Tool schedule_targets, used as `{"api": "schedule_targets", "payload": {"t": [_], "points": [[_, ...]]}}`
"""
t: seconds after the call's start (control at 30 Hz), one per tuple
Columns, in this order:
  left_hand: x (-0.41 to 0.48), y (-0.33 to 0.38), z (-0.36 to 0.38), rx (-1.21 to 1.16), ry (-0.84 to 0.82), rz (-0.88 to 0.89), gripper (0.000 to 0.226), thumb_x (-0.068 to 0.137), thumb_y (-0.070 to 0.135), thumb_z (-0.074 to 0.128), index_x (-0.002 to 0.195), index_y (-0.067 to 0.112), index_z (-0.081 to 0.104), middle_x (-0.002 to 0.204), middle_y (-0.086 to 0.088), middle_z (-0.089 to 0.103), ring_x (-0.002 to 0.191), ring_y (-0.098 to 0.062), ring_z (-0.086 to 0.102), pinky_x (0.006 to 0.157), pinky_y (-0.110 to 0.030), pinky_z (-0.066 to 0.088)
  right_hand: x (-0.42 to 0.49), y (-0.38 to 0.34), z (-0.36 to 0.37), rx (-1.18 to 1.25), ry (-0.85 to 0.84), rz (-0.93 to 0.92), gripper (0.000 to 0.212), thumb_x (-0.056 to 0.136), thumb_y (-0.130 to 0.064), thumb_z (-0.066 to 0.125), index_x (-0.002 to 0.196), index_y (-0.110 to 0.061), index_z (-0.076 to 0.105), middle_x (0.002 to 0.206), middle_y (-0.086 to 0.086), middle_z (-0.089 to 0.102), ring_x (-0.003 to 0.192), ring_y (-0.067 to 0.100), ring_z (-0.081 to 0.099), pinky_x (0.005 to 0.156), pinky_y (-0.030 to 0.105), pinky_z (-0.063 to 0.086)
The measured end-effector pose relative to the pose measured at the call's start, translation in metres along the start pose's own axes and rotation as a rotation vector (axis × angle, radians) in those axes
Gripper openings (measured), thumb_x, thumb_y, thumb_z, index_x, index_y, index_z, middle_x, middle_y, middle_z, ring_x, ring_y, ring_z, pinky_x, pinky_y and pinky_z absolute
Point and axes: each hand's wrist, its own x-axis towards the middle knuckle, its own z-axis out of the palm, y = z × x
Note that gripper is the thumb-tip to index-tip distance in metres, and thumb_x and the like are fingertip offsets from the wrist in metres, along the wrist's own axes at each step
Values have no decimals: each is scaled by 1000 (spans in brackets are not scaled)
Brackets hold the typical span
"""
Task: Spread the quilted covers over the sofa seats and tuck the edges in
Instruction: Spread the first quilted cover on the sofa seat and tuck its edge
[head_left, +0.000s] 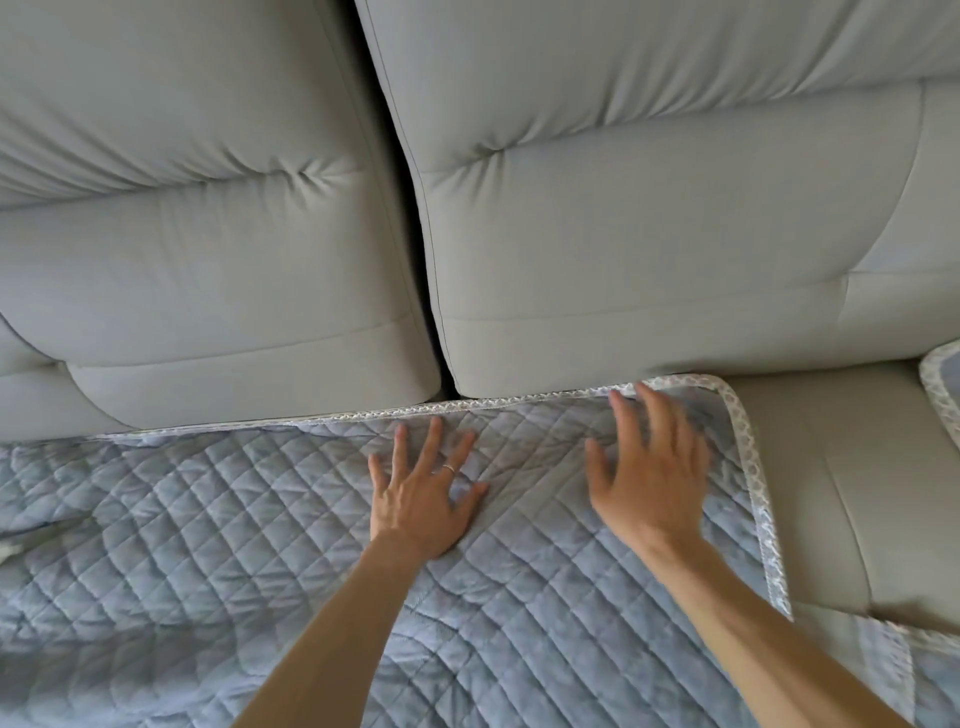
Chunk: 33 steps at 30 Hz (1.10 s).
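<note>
Pressing flat on the quilted cover (234, 519), gripping nothing, left hand (423, 501) and blurred right hand (649, 467) face its back edge (519, 402), running crosswise, seemingly nearest the right

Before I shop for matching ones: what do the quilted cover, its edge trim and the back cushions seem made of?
Quilted cover: padded matte blue-grey cloth, diamond stitching. Edge trim: pale lace-like band, openwork pattern. Back cushions: smooth grey upholstery, soft creases; fabric or faux leather, unclear.
</note>
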Motion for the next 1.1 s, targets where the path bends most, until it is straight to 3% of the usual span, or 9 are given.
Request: {"api": "schedule_targets", "payload": {"t": [0.1,0.13,0.2,0.4,0.63,0.8,0.9,1.0,1.1], "points": [[3,9,7,10,-5,-15,69,90,77,8,148,52,-16,159,11,-27,145,-38,-27,115,-67,-6,-8,-5,19,-87,-378,-79,72,91,-71,17,155,-40,2,165,-4,-7,151,19,-9,121,53,2],[4,9,9,17,7,-20,67,91,76,7,148,51,-17,159,11,-27,144,-39,-29,114,-68,-6,-8,2,25,-132,-416,-84,73,90,-74,11,152,-44,-11,162,-9,-22,149,17,-22,119,57,-7],[6,13,15,19,26,-27,64,92,73,3,147,51,-20,161,11,-25,143,-40,-30,113,-70,-6,-4,22,26,-148,-417,-23,74,86,-80,6,147,-49,-23,156,-13,-34,145,18,-31,115,61,-14],[15,33,16,-45,87,-74,60,92,73,6,146,58,-15,164,5,-12,145,-37,-27,108,-75,-7,21,69,17,-57,-281,143,95,74,-93,19,154,-44,2,165,-10,-3,151,17,-5,123,43,4],[27,52,11,-117,16,-127,66,87,79,8,146,58,-15,164,5,-15,146,-22,-28,107,-74,-13,32,70,22,-51,-293,136,92,79,-85,26,155,-39,2,165,-9,-1,151,16,-6,122,42,2],[26,55,-11,-50,-62,-122,68,91,73,18,152,50,-4,165,2,-7,151,-25,-13,115,-66,1,41,66,7,-107,-380,127,85,86,-77,24,156,-34,7,165,-5,1,151,20,-1,122,44,5],[7,83,-19,-70,37,32,66,98,60,27,156,37,7,165,3,-4,152,-23,-6,121,-55,1,30,71,0,-127,-342,144,86,88,-75,18,157,-26,2,165,-3,-5,151,16,-8,121,46,6],[4,124,-18,-79,11,234,63,101,54,27,157,34,6,164,7,-14,151,-17,-12,121,-51,-5,29,88,-5,-59,-387,145,89,91,-73,21,157,-19,-3,165,-5,-9,150,11,-12,122,45,5],[23,146,-12,-96,-51,182,67,99,58,19,156,34,-6,163,10,-19,149,-14,-17,120,-54,-9,38,100,-5,-78,-437,101,87,91,-71,18,157,-20,-8,164,-7,-13,150,9,-14,122,44,3]]}}
